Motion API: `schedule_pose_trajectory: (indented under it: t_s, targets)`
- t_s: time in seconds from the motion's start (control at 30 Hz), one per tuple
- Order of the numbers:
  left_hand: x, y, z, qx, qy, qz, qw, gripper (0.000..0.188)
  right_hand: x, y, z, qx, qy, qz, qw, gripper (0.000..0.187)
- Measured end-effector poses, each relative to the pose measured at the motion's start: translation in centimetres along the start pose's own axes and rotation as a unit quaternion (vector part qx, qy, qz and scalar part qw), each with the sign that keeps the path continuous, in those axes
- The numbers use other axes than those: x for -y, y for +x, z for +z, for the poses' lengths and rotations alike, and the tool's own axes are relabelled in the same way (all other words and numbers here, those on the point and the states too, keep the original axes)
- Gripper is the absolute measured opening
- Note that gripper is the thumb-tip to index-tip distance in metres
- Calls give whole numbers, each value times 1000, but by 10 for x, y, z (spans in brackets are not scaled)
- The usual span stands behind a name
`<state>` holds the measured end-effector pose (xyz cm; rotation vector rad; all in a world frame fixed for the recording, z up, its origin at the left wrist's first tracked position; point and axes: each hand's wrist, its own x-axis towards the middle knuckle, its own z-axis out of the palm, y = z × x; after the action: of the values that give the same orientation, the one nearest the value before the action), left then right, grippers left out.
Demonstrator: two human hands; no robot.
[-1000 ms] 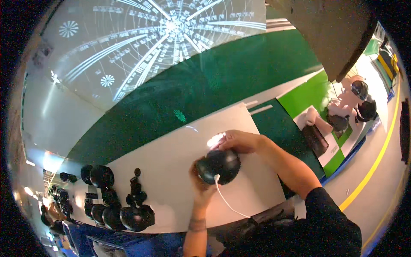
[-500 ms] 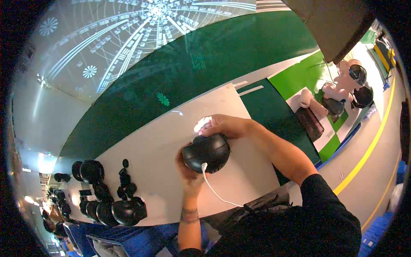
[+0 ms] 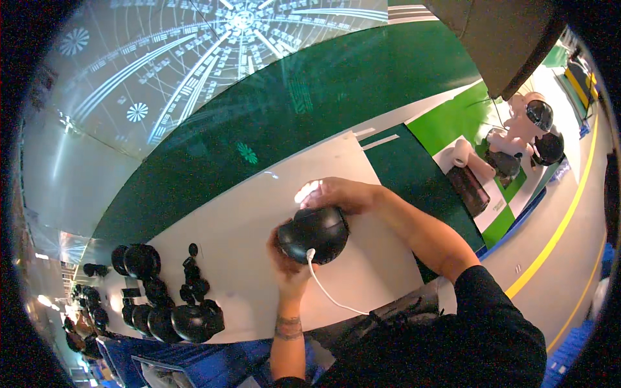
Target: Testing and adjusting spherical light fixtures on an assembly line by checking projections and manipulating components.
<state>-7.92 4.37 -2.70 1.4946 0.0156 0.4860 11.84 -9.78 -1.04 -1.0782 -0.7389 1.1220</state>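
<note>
A black, rounded projector is held above the white tabletop, with a white cable plugged into the side facing me. My left hand wraps its left side and underside; part of those fingers is hidden behind it. Over the far upper edge curls my right hand, gripping the projector. Strong white light falls on the right fingertips, just beyond the projector's far side. What those fingertips press on is hidden from this view.
Several black round devices and parts stand on the white table at left. A light pattern shines on the far wall. Pale and black objects sit on a green-and-white surface at right. Blue bins lie below the table's near edge.
The view has shifted slightly. My hands keep the same hold on the projector, which appears a touch lower and to the right.
</note>
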Motion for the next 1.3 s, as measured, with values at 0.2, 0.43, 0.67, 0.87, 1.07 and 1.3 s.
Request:
schedule_pose_trajectory:
  t_s: [0.2,0.43,0.67,0.87,1.07,1.3]
  targets:
    - [-1,0,4,-13,-7,-5,1000,105,-5,-3,-3,43,102,-22,994,52]
    - [0,-1,3,-21,1,-18,1000,105,-8,0,2,-18,51,-3,999,51]
    - [-7,-1,1,-12,3,-33,999,101,-9,2,0,38,139,-32,989,48]
    - [11,-5,-9,7,-7,-12,1000,107,0,-2,1,11,101,26,994,42]
    - [9,-3,1,9,-1,-35,999,113,-1,-8,3,-4,122,3,993,49]
    - [10,-3,8,0,-60,-42,997,111,-5,-6,-2,5,99,-14,995,57]
